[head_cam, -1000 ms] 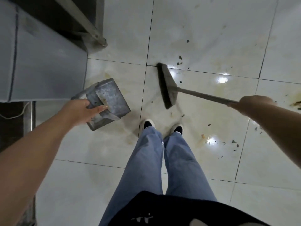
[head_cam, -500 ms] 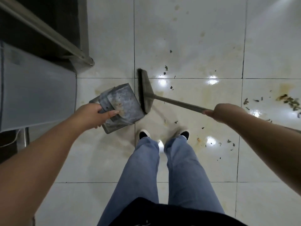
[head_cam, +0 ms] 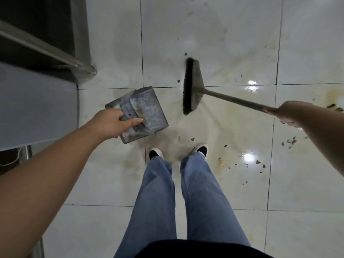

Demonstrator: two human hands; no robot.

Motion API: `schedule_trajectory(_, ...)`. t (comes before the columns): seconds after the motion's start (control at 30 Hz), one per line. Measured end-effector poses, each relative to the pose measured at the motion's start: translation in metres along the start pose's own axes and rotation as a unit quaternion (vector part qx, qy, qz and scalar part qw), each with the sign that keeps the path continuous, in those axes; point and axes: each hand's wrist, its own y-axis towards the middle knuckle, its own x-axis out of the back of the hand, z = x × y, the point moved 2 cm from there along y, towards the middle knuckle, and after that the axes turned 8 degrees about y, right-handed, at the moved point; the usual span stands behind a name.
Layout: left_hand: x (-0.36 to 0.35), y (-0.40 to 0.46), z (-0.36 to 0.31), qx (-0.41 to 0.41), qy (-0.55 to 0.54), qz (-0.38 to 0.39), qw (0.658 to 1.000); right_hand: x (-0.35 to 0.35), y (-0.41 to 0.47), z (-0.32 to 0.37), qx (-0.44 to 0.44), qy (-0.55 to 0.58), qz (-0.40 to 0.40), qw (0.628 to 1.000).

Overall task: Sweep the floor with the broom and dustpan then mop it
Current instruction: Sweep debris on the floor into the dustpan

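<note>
My left hand [head_cam: 113, 122] grips the back of a grey metal dustpan [head_cam: 144, 110], which hangs just left of my feet with its mouth toward the broom. My right hand [head_cam: 290, 113] is closed around the pale handle of the broom [head_cam: 191, 88]. The dark bristles rest on the white tile floor [head_cam: 223, 43], a short gap to the right of the dustpan. Small dark scraps of debris [head_cam: 289, 143] lie scattered on the stained tiles to the right and ahead of my shoes.
A grey cabinet [head_cam: 35, 107] and a steel table leg with a slanted bar [head_cam: 81, 66] stand at the left. My legs in blue jeans [head_cam: 186, 192] fill the lower middle. More debris [head_cam: 333, 107] lies at the far right edge.
The broom head has swung away from the dustpan to the right, opening a gap between them. The dustpan has stayed in my left hand.
</note>
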Motion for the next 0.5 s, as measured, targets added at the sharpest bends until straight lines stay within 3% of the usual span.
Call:
schedule_trajectory(0.27,0.015,0.003,-0.056,0.000,0.020,-0.032,0.999,-0.002,-0.007,-0.083,-0.060,0.120,0.049,0.990)
schedule_trajectory(0.5,0.019,-0.009,-0.069,0.011,0.053,-0.033,0.998,-0.045,-0.014,-0.053,-0.024,0.181,0.121,0.976)
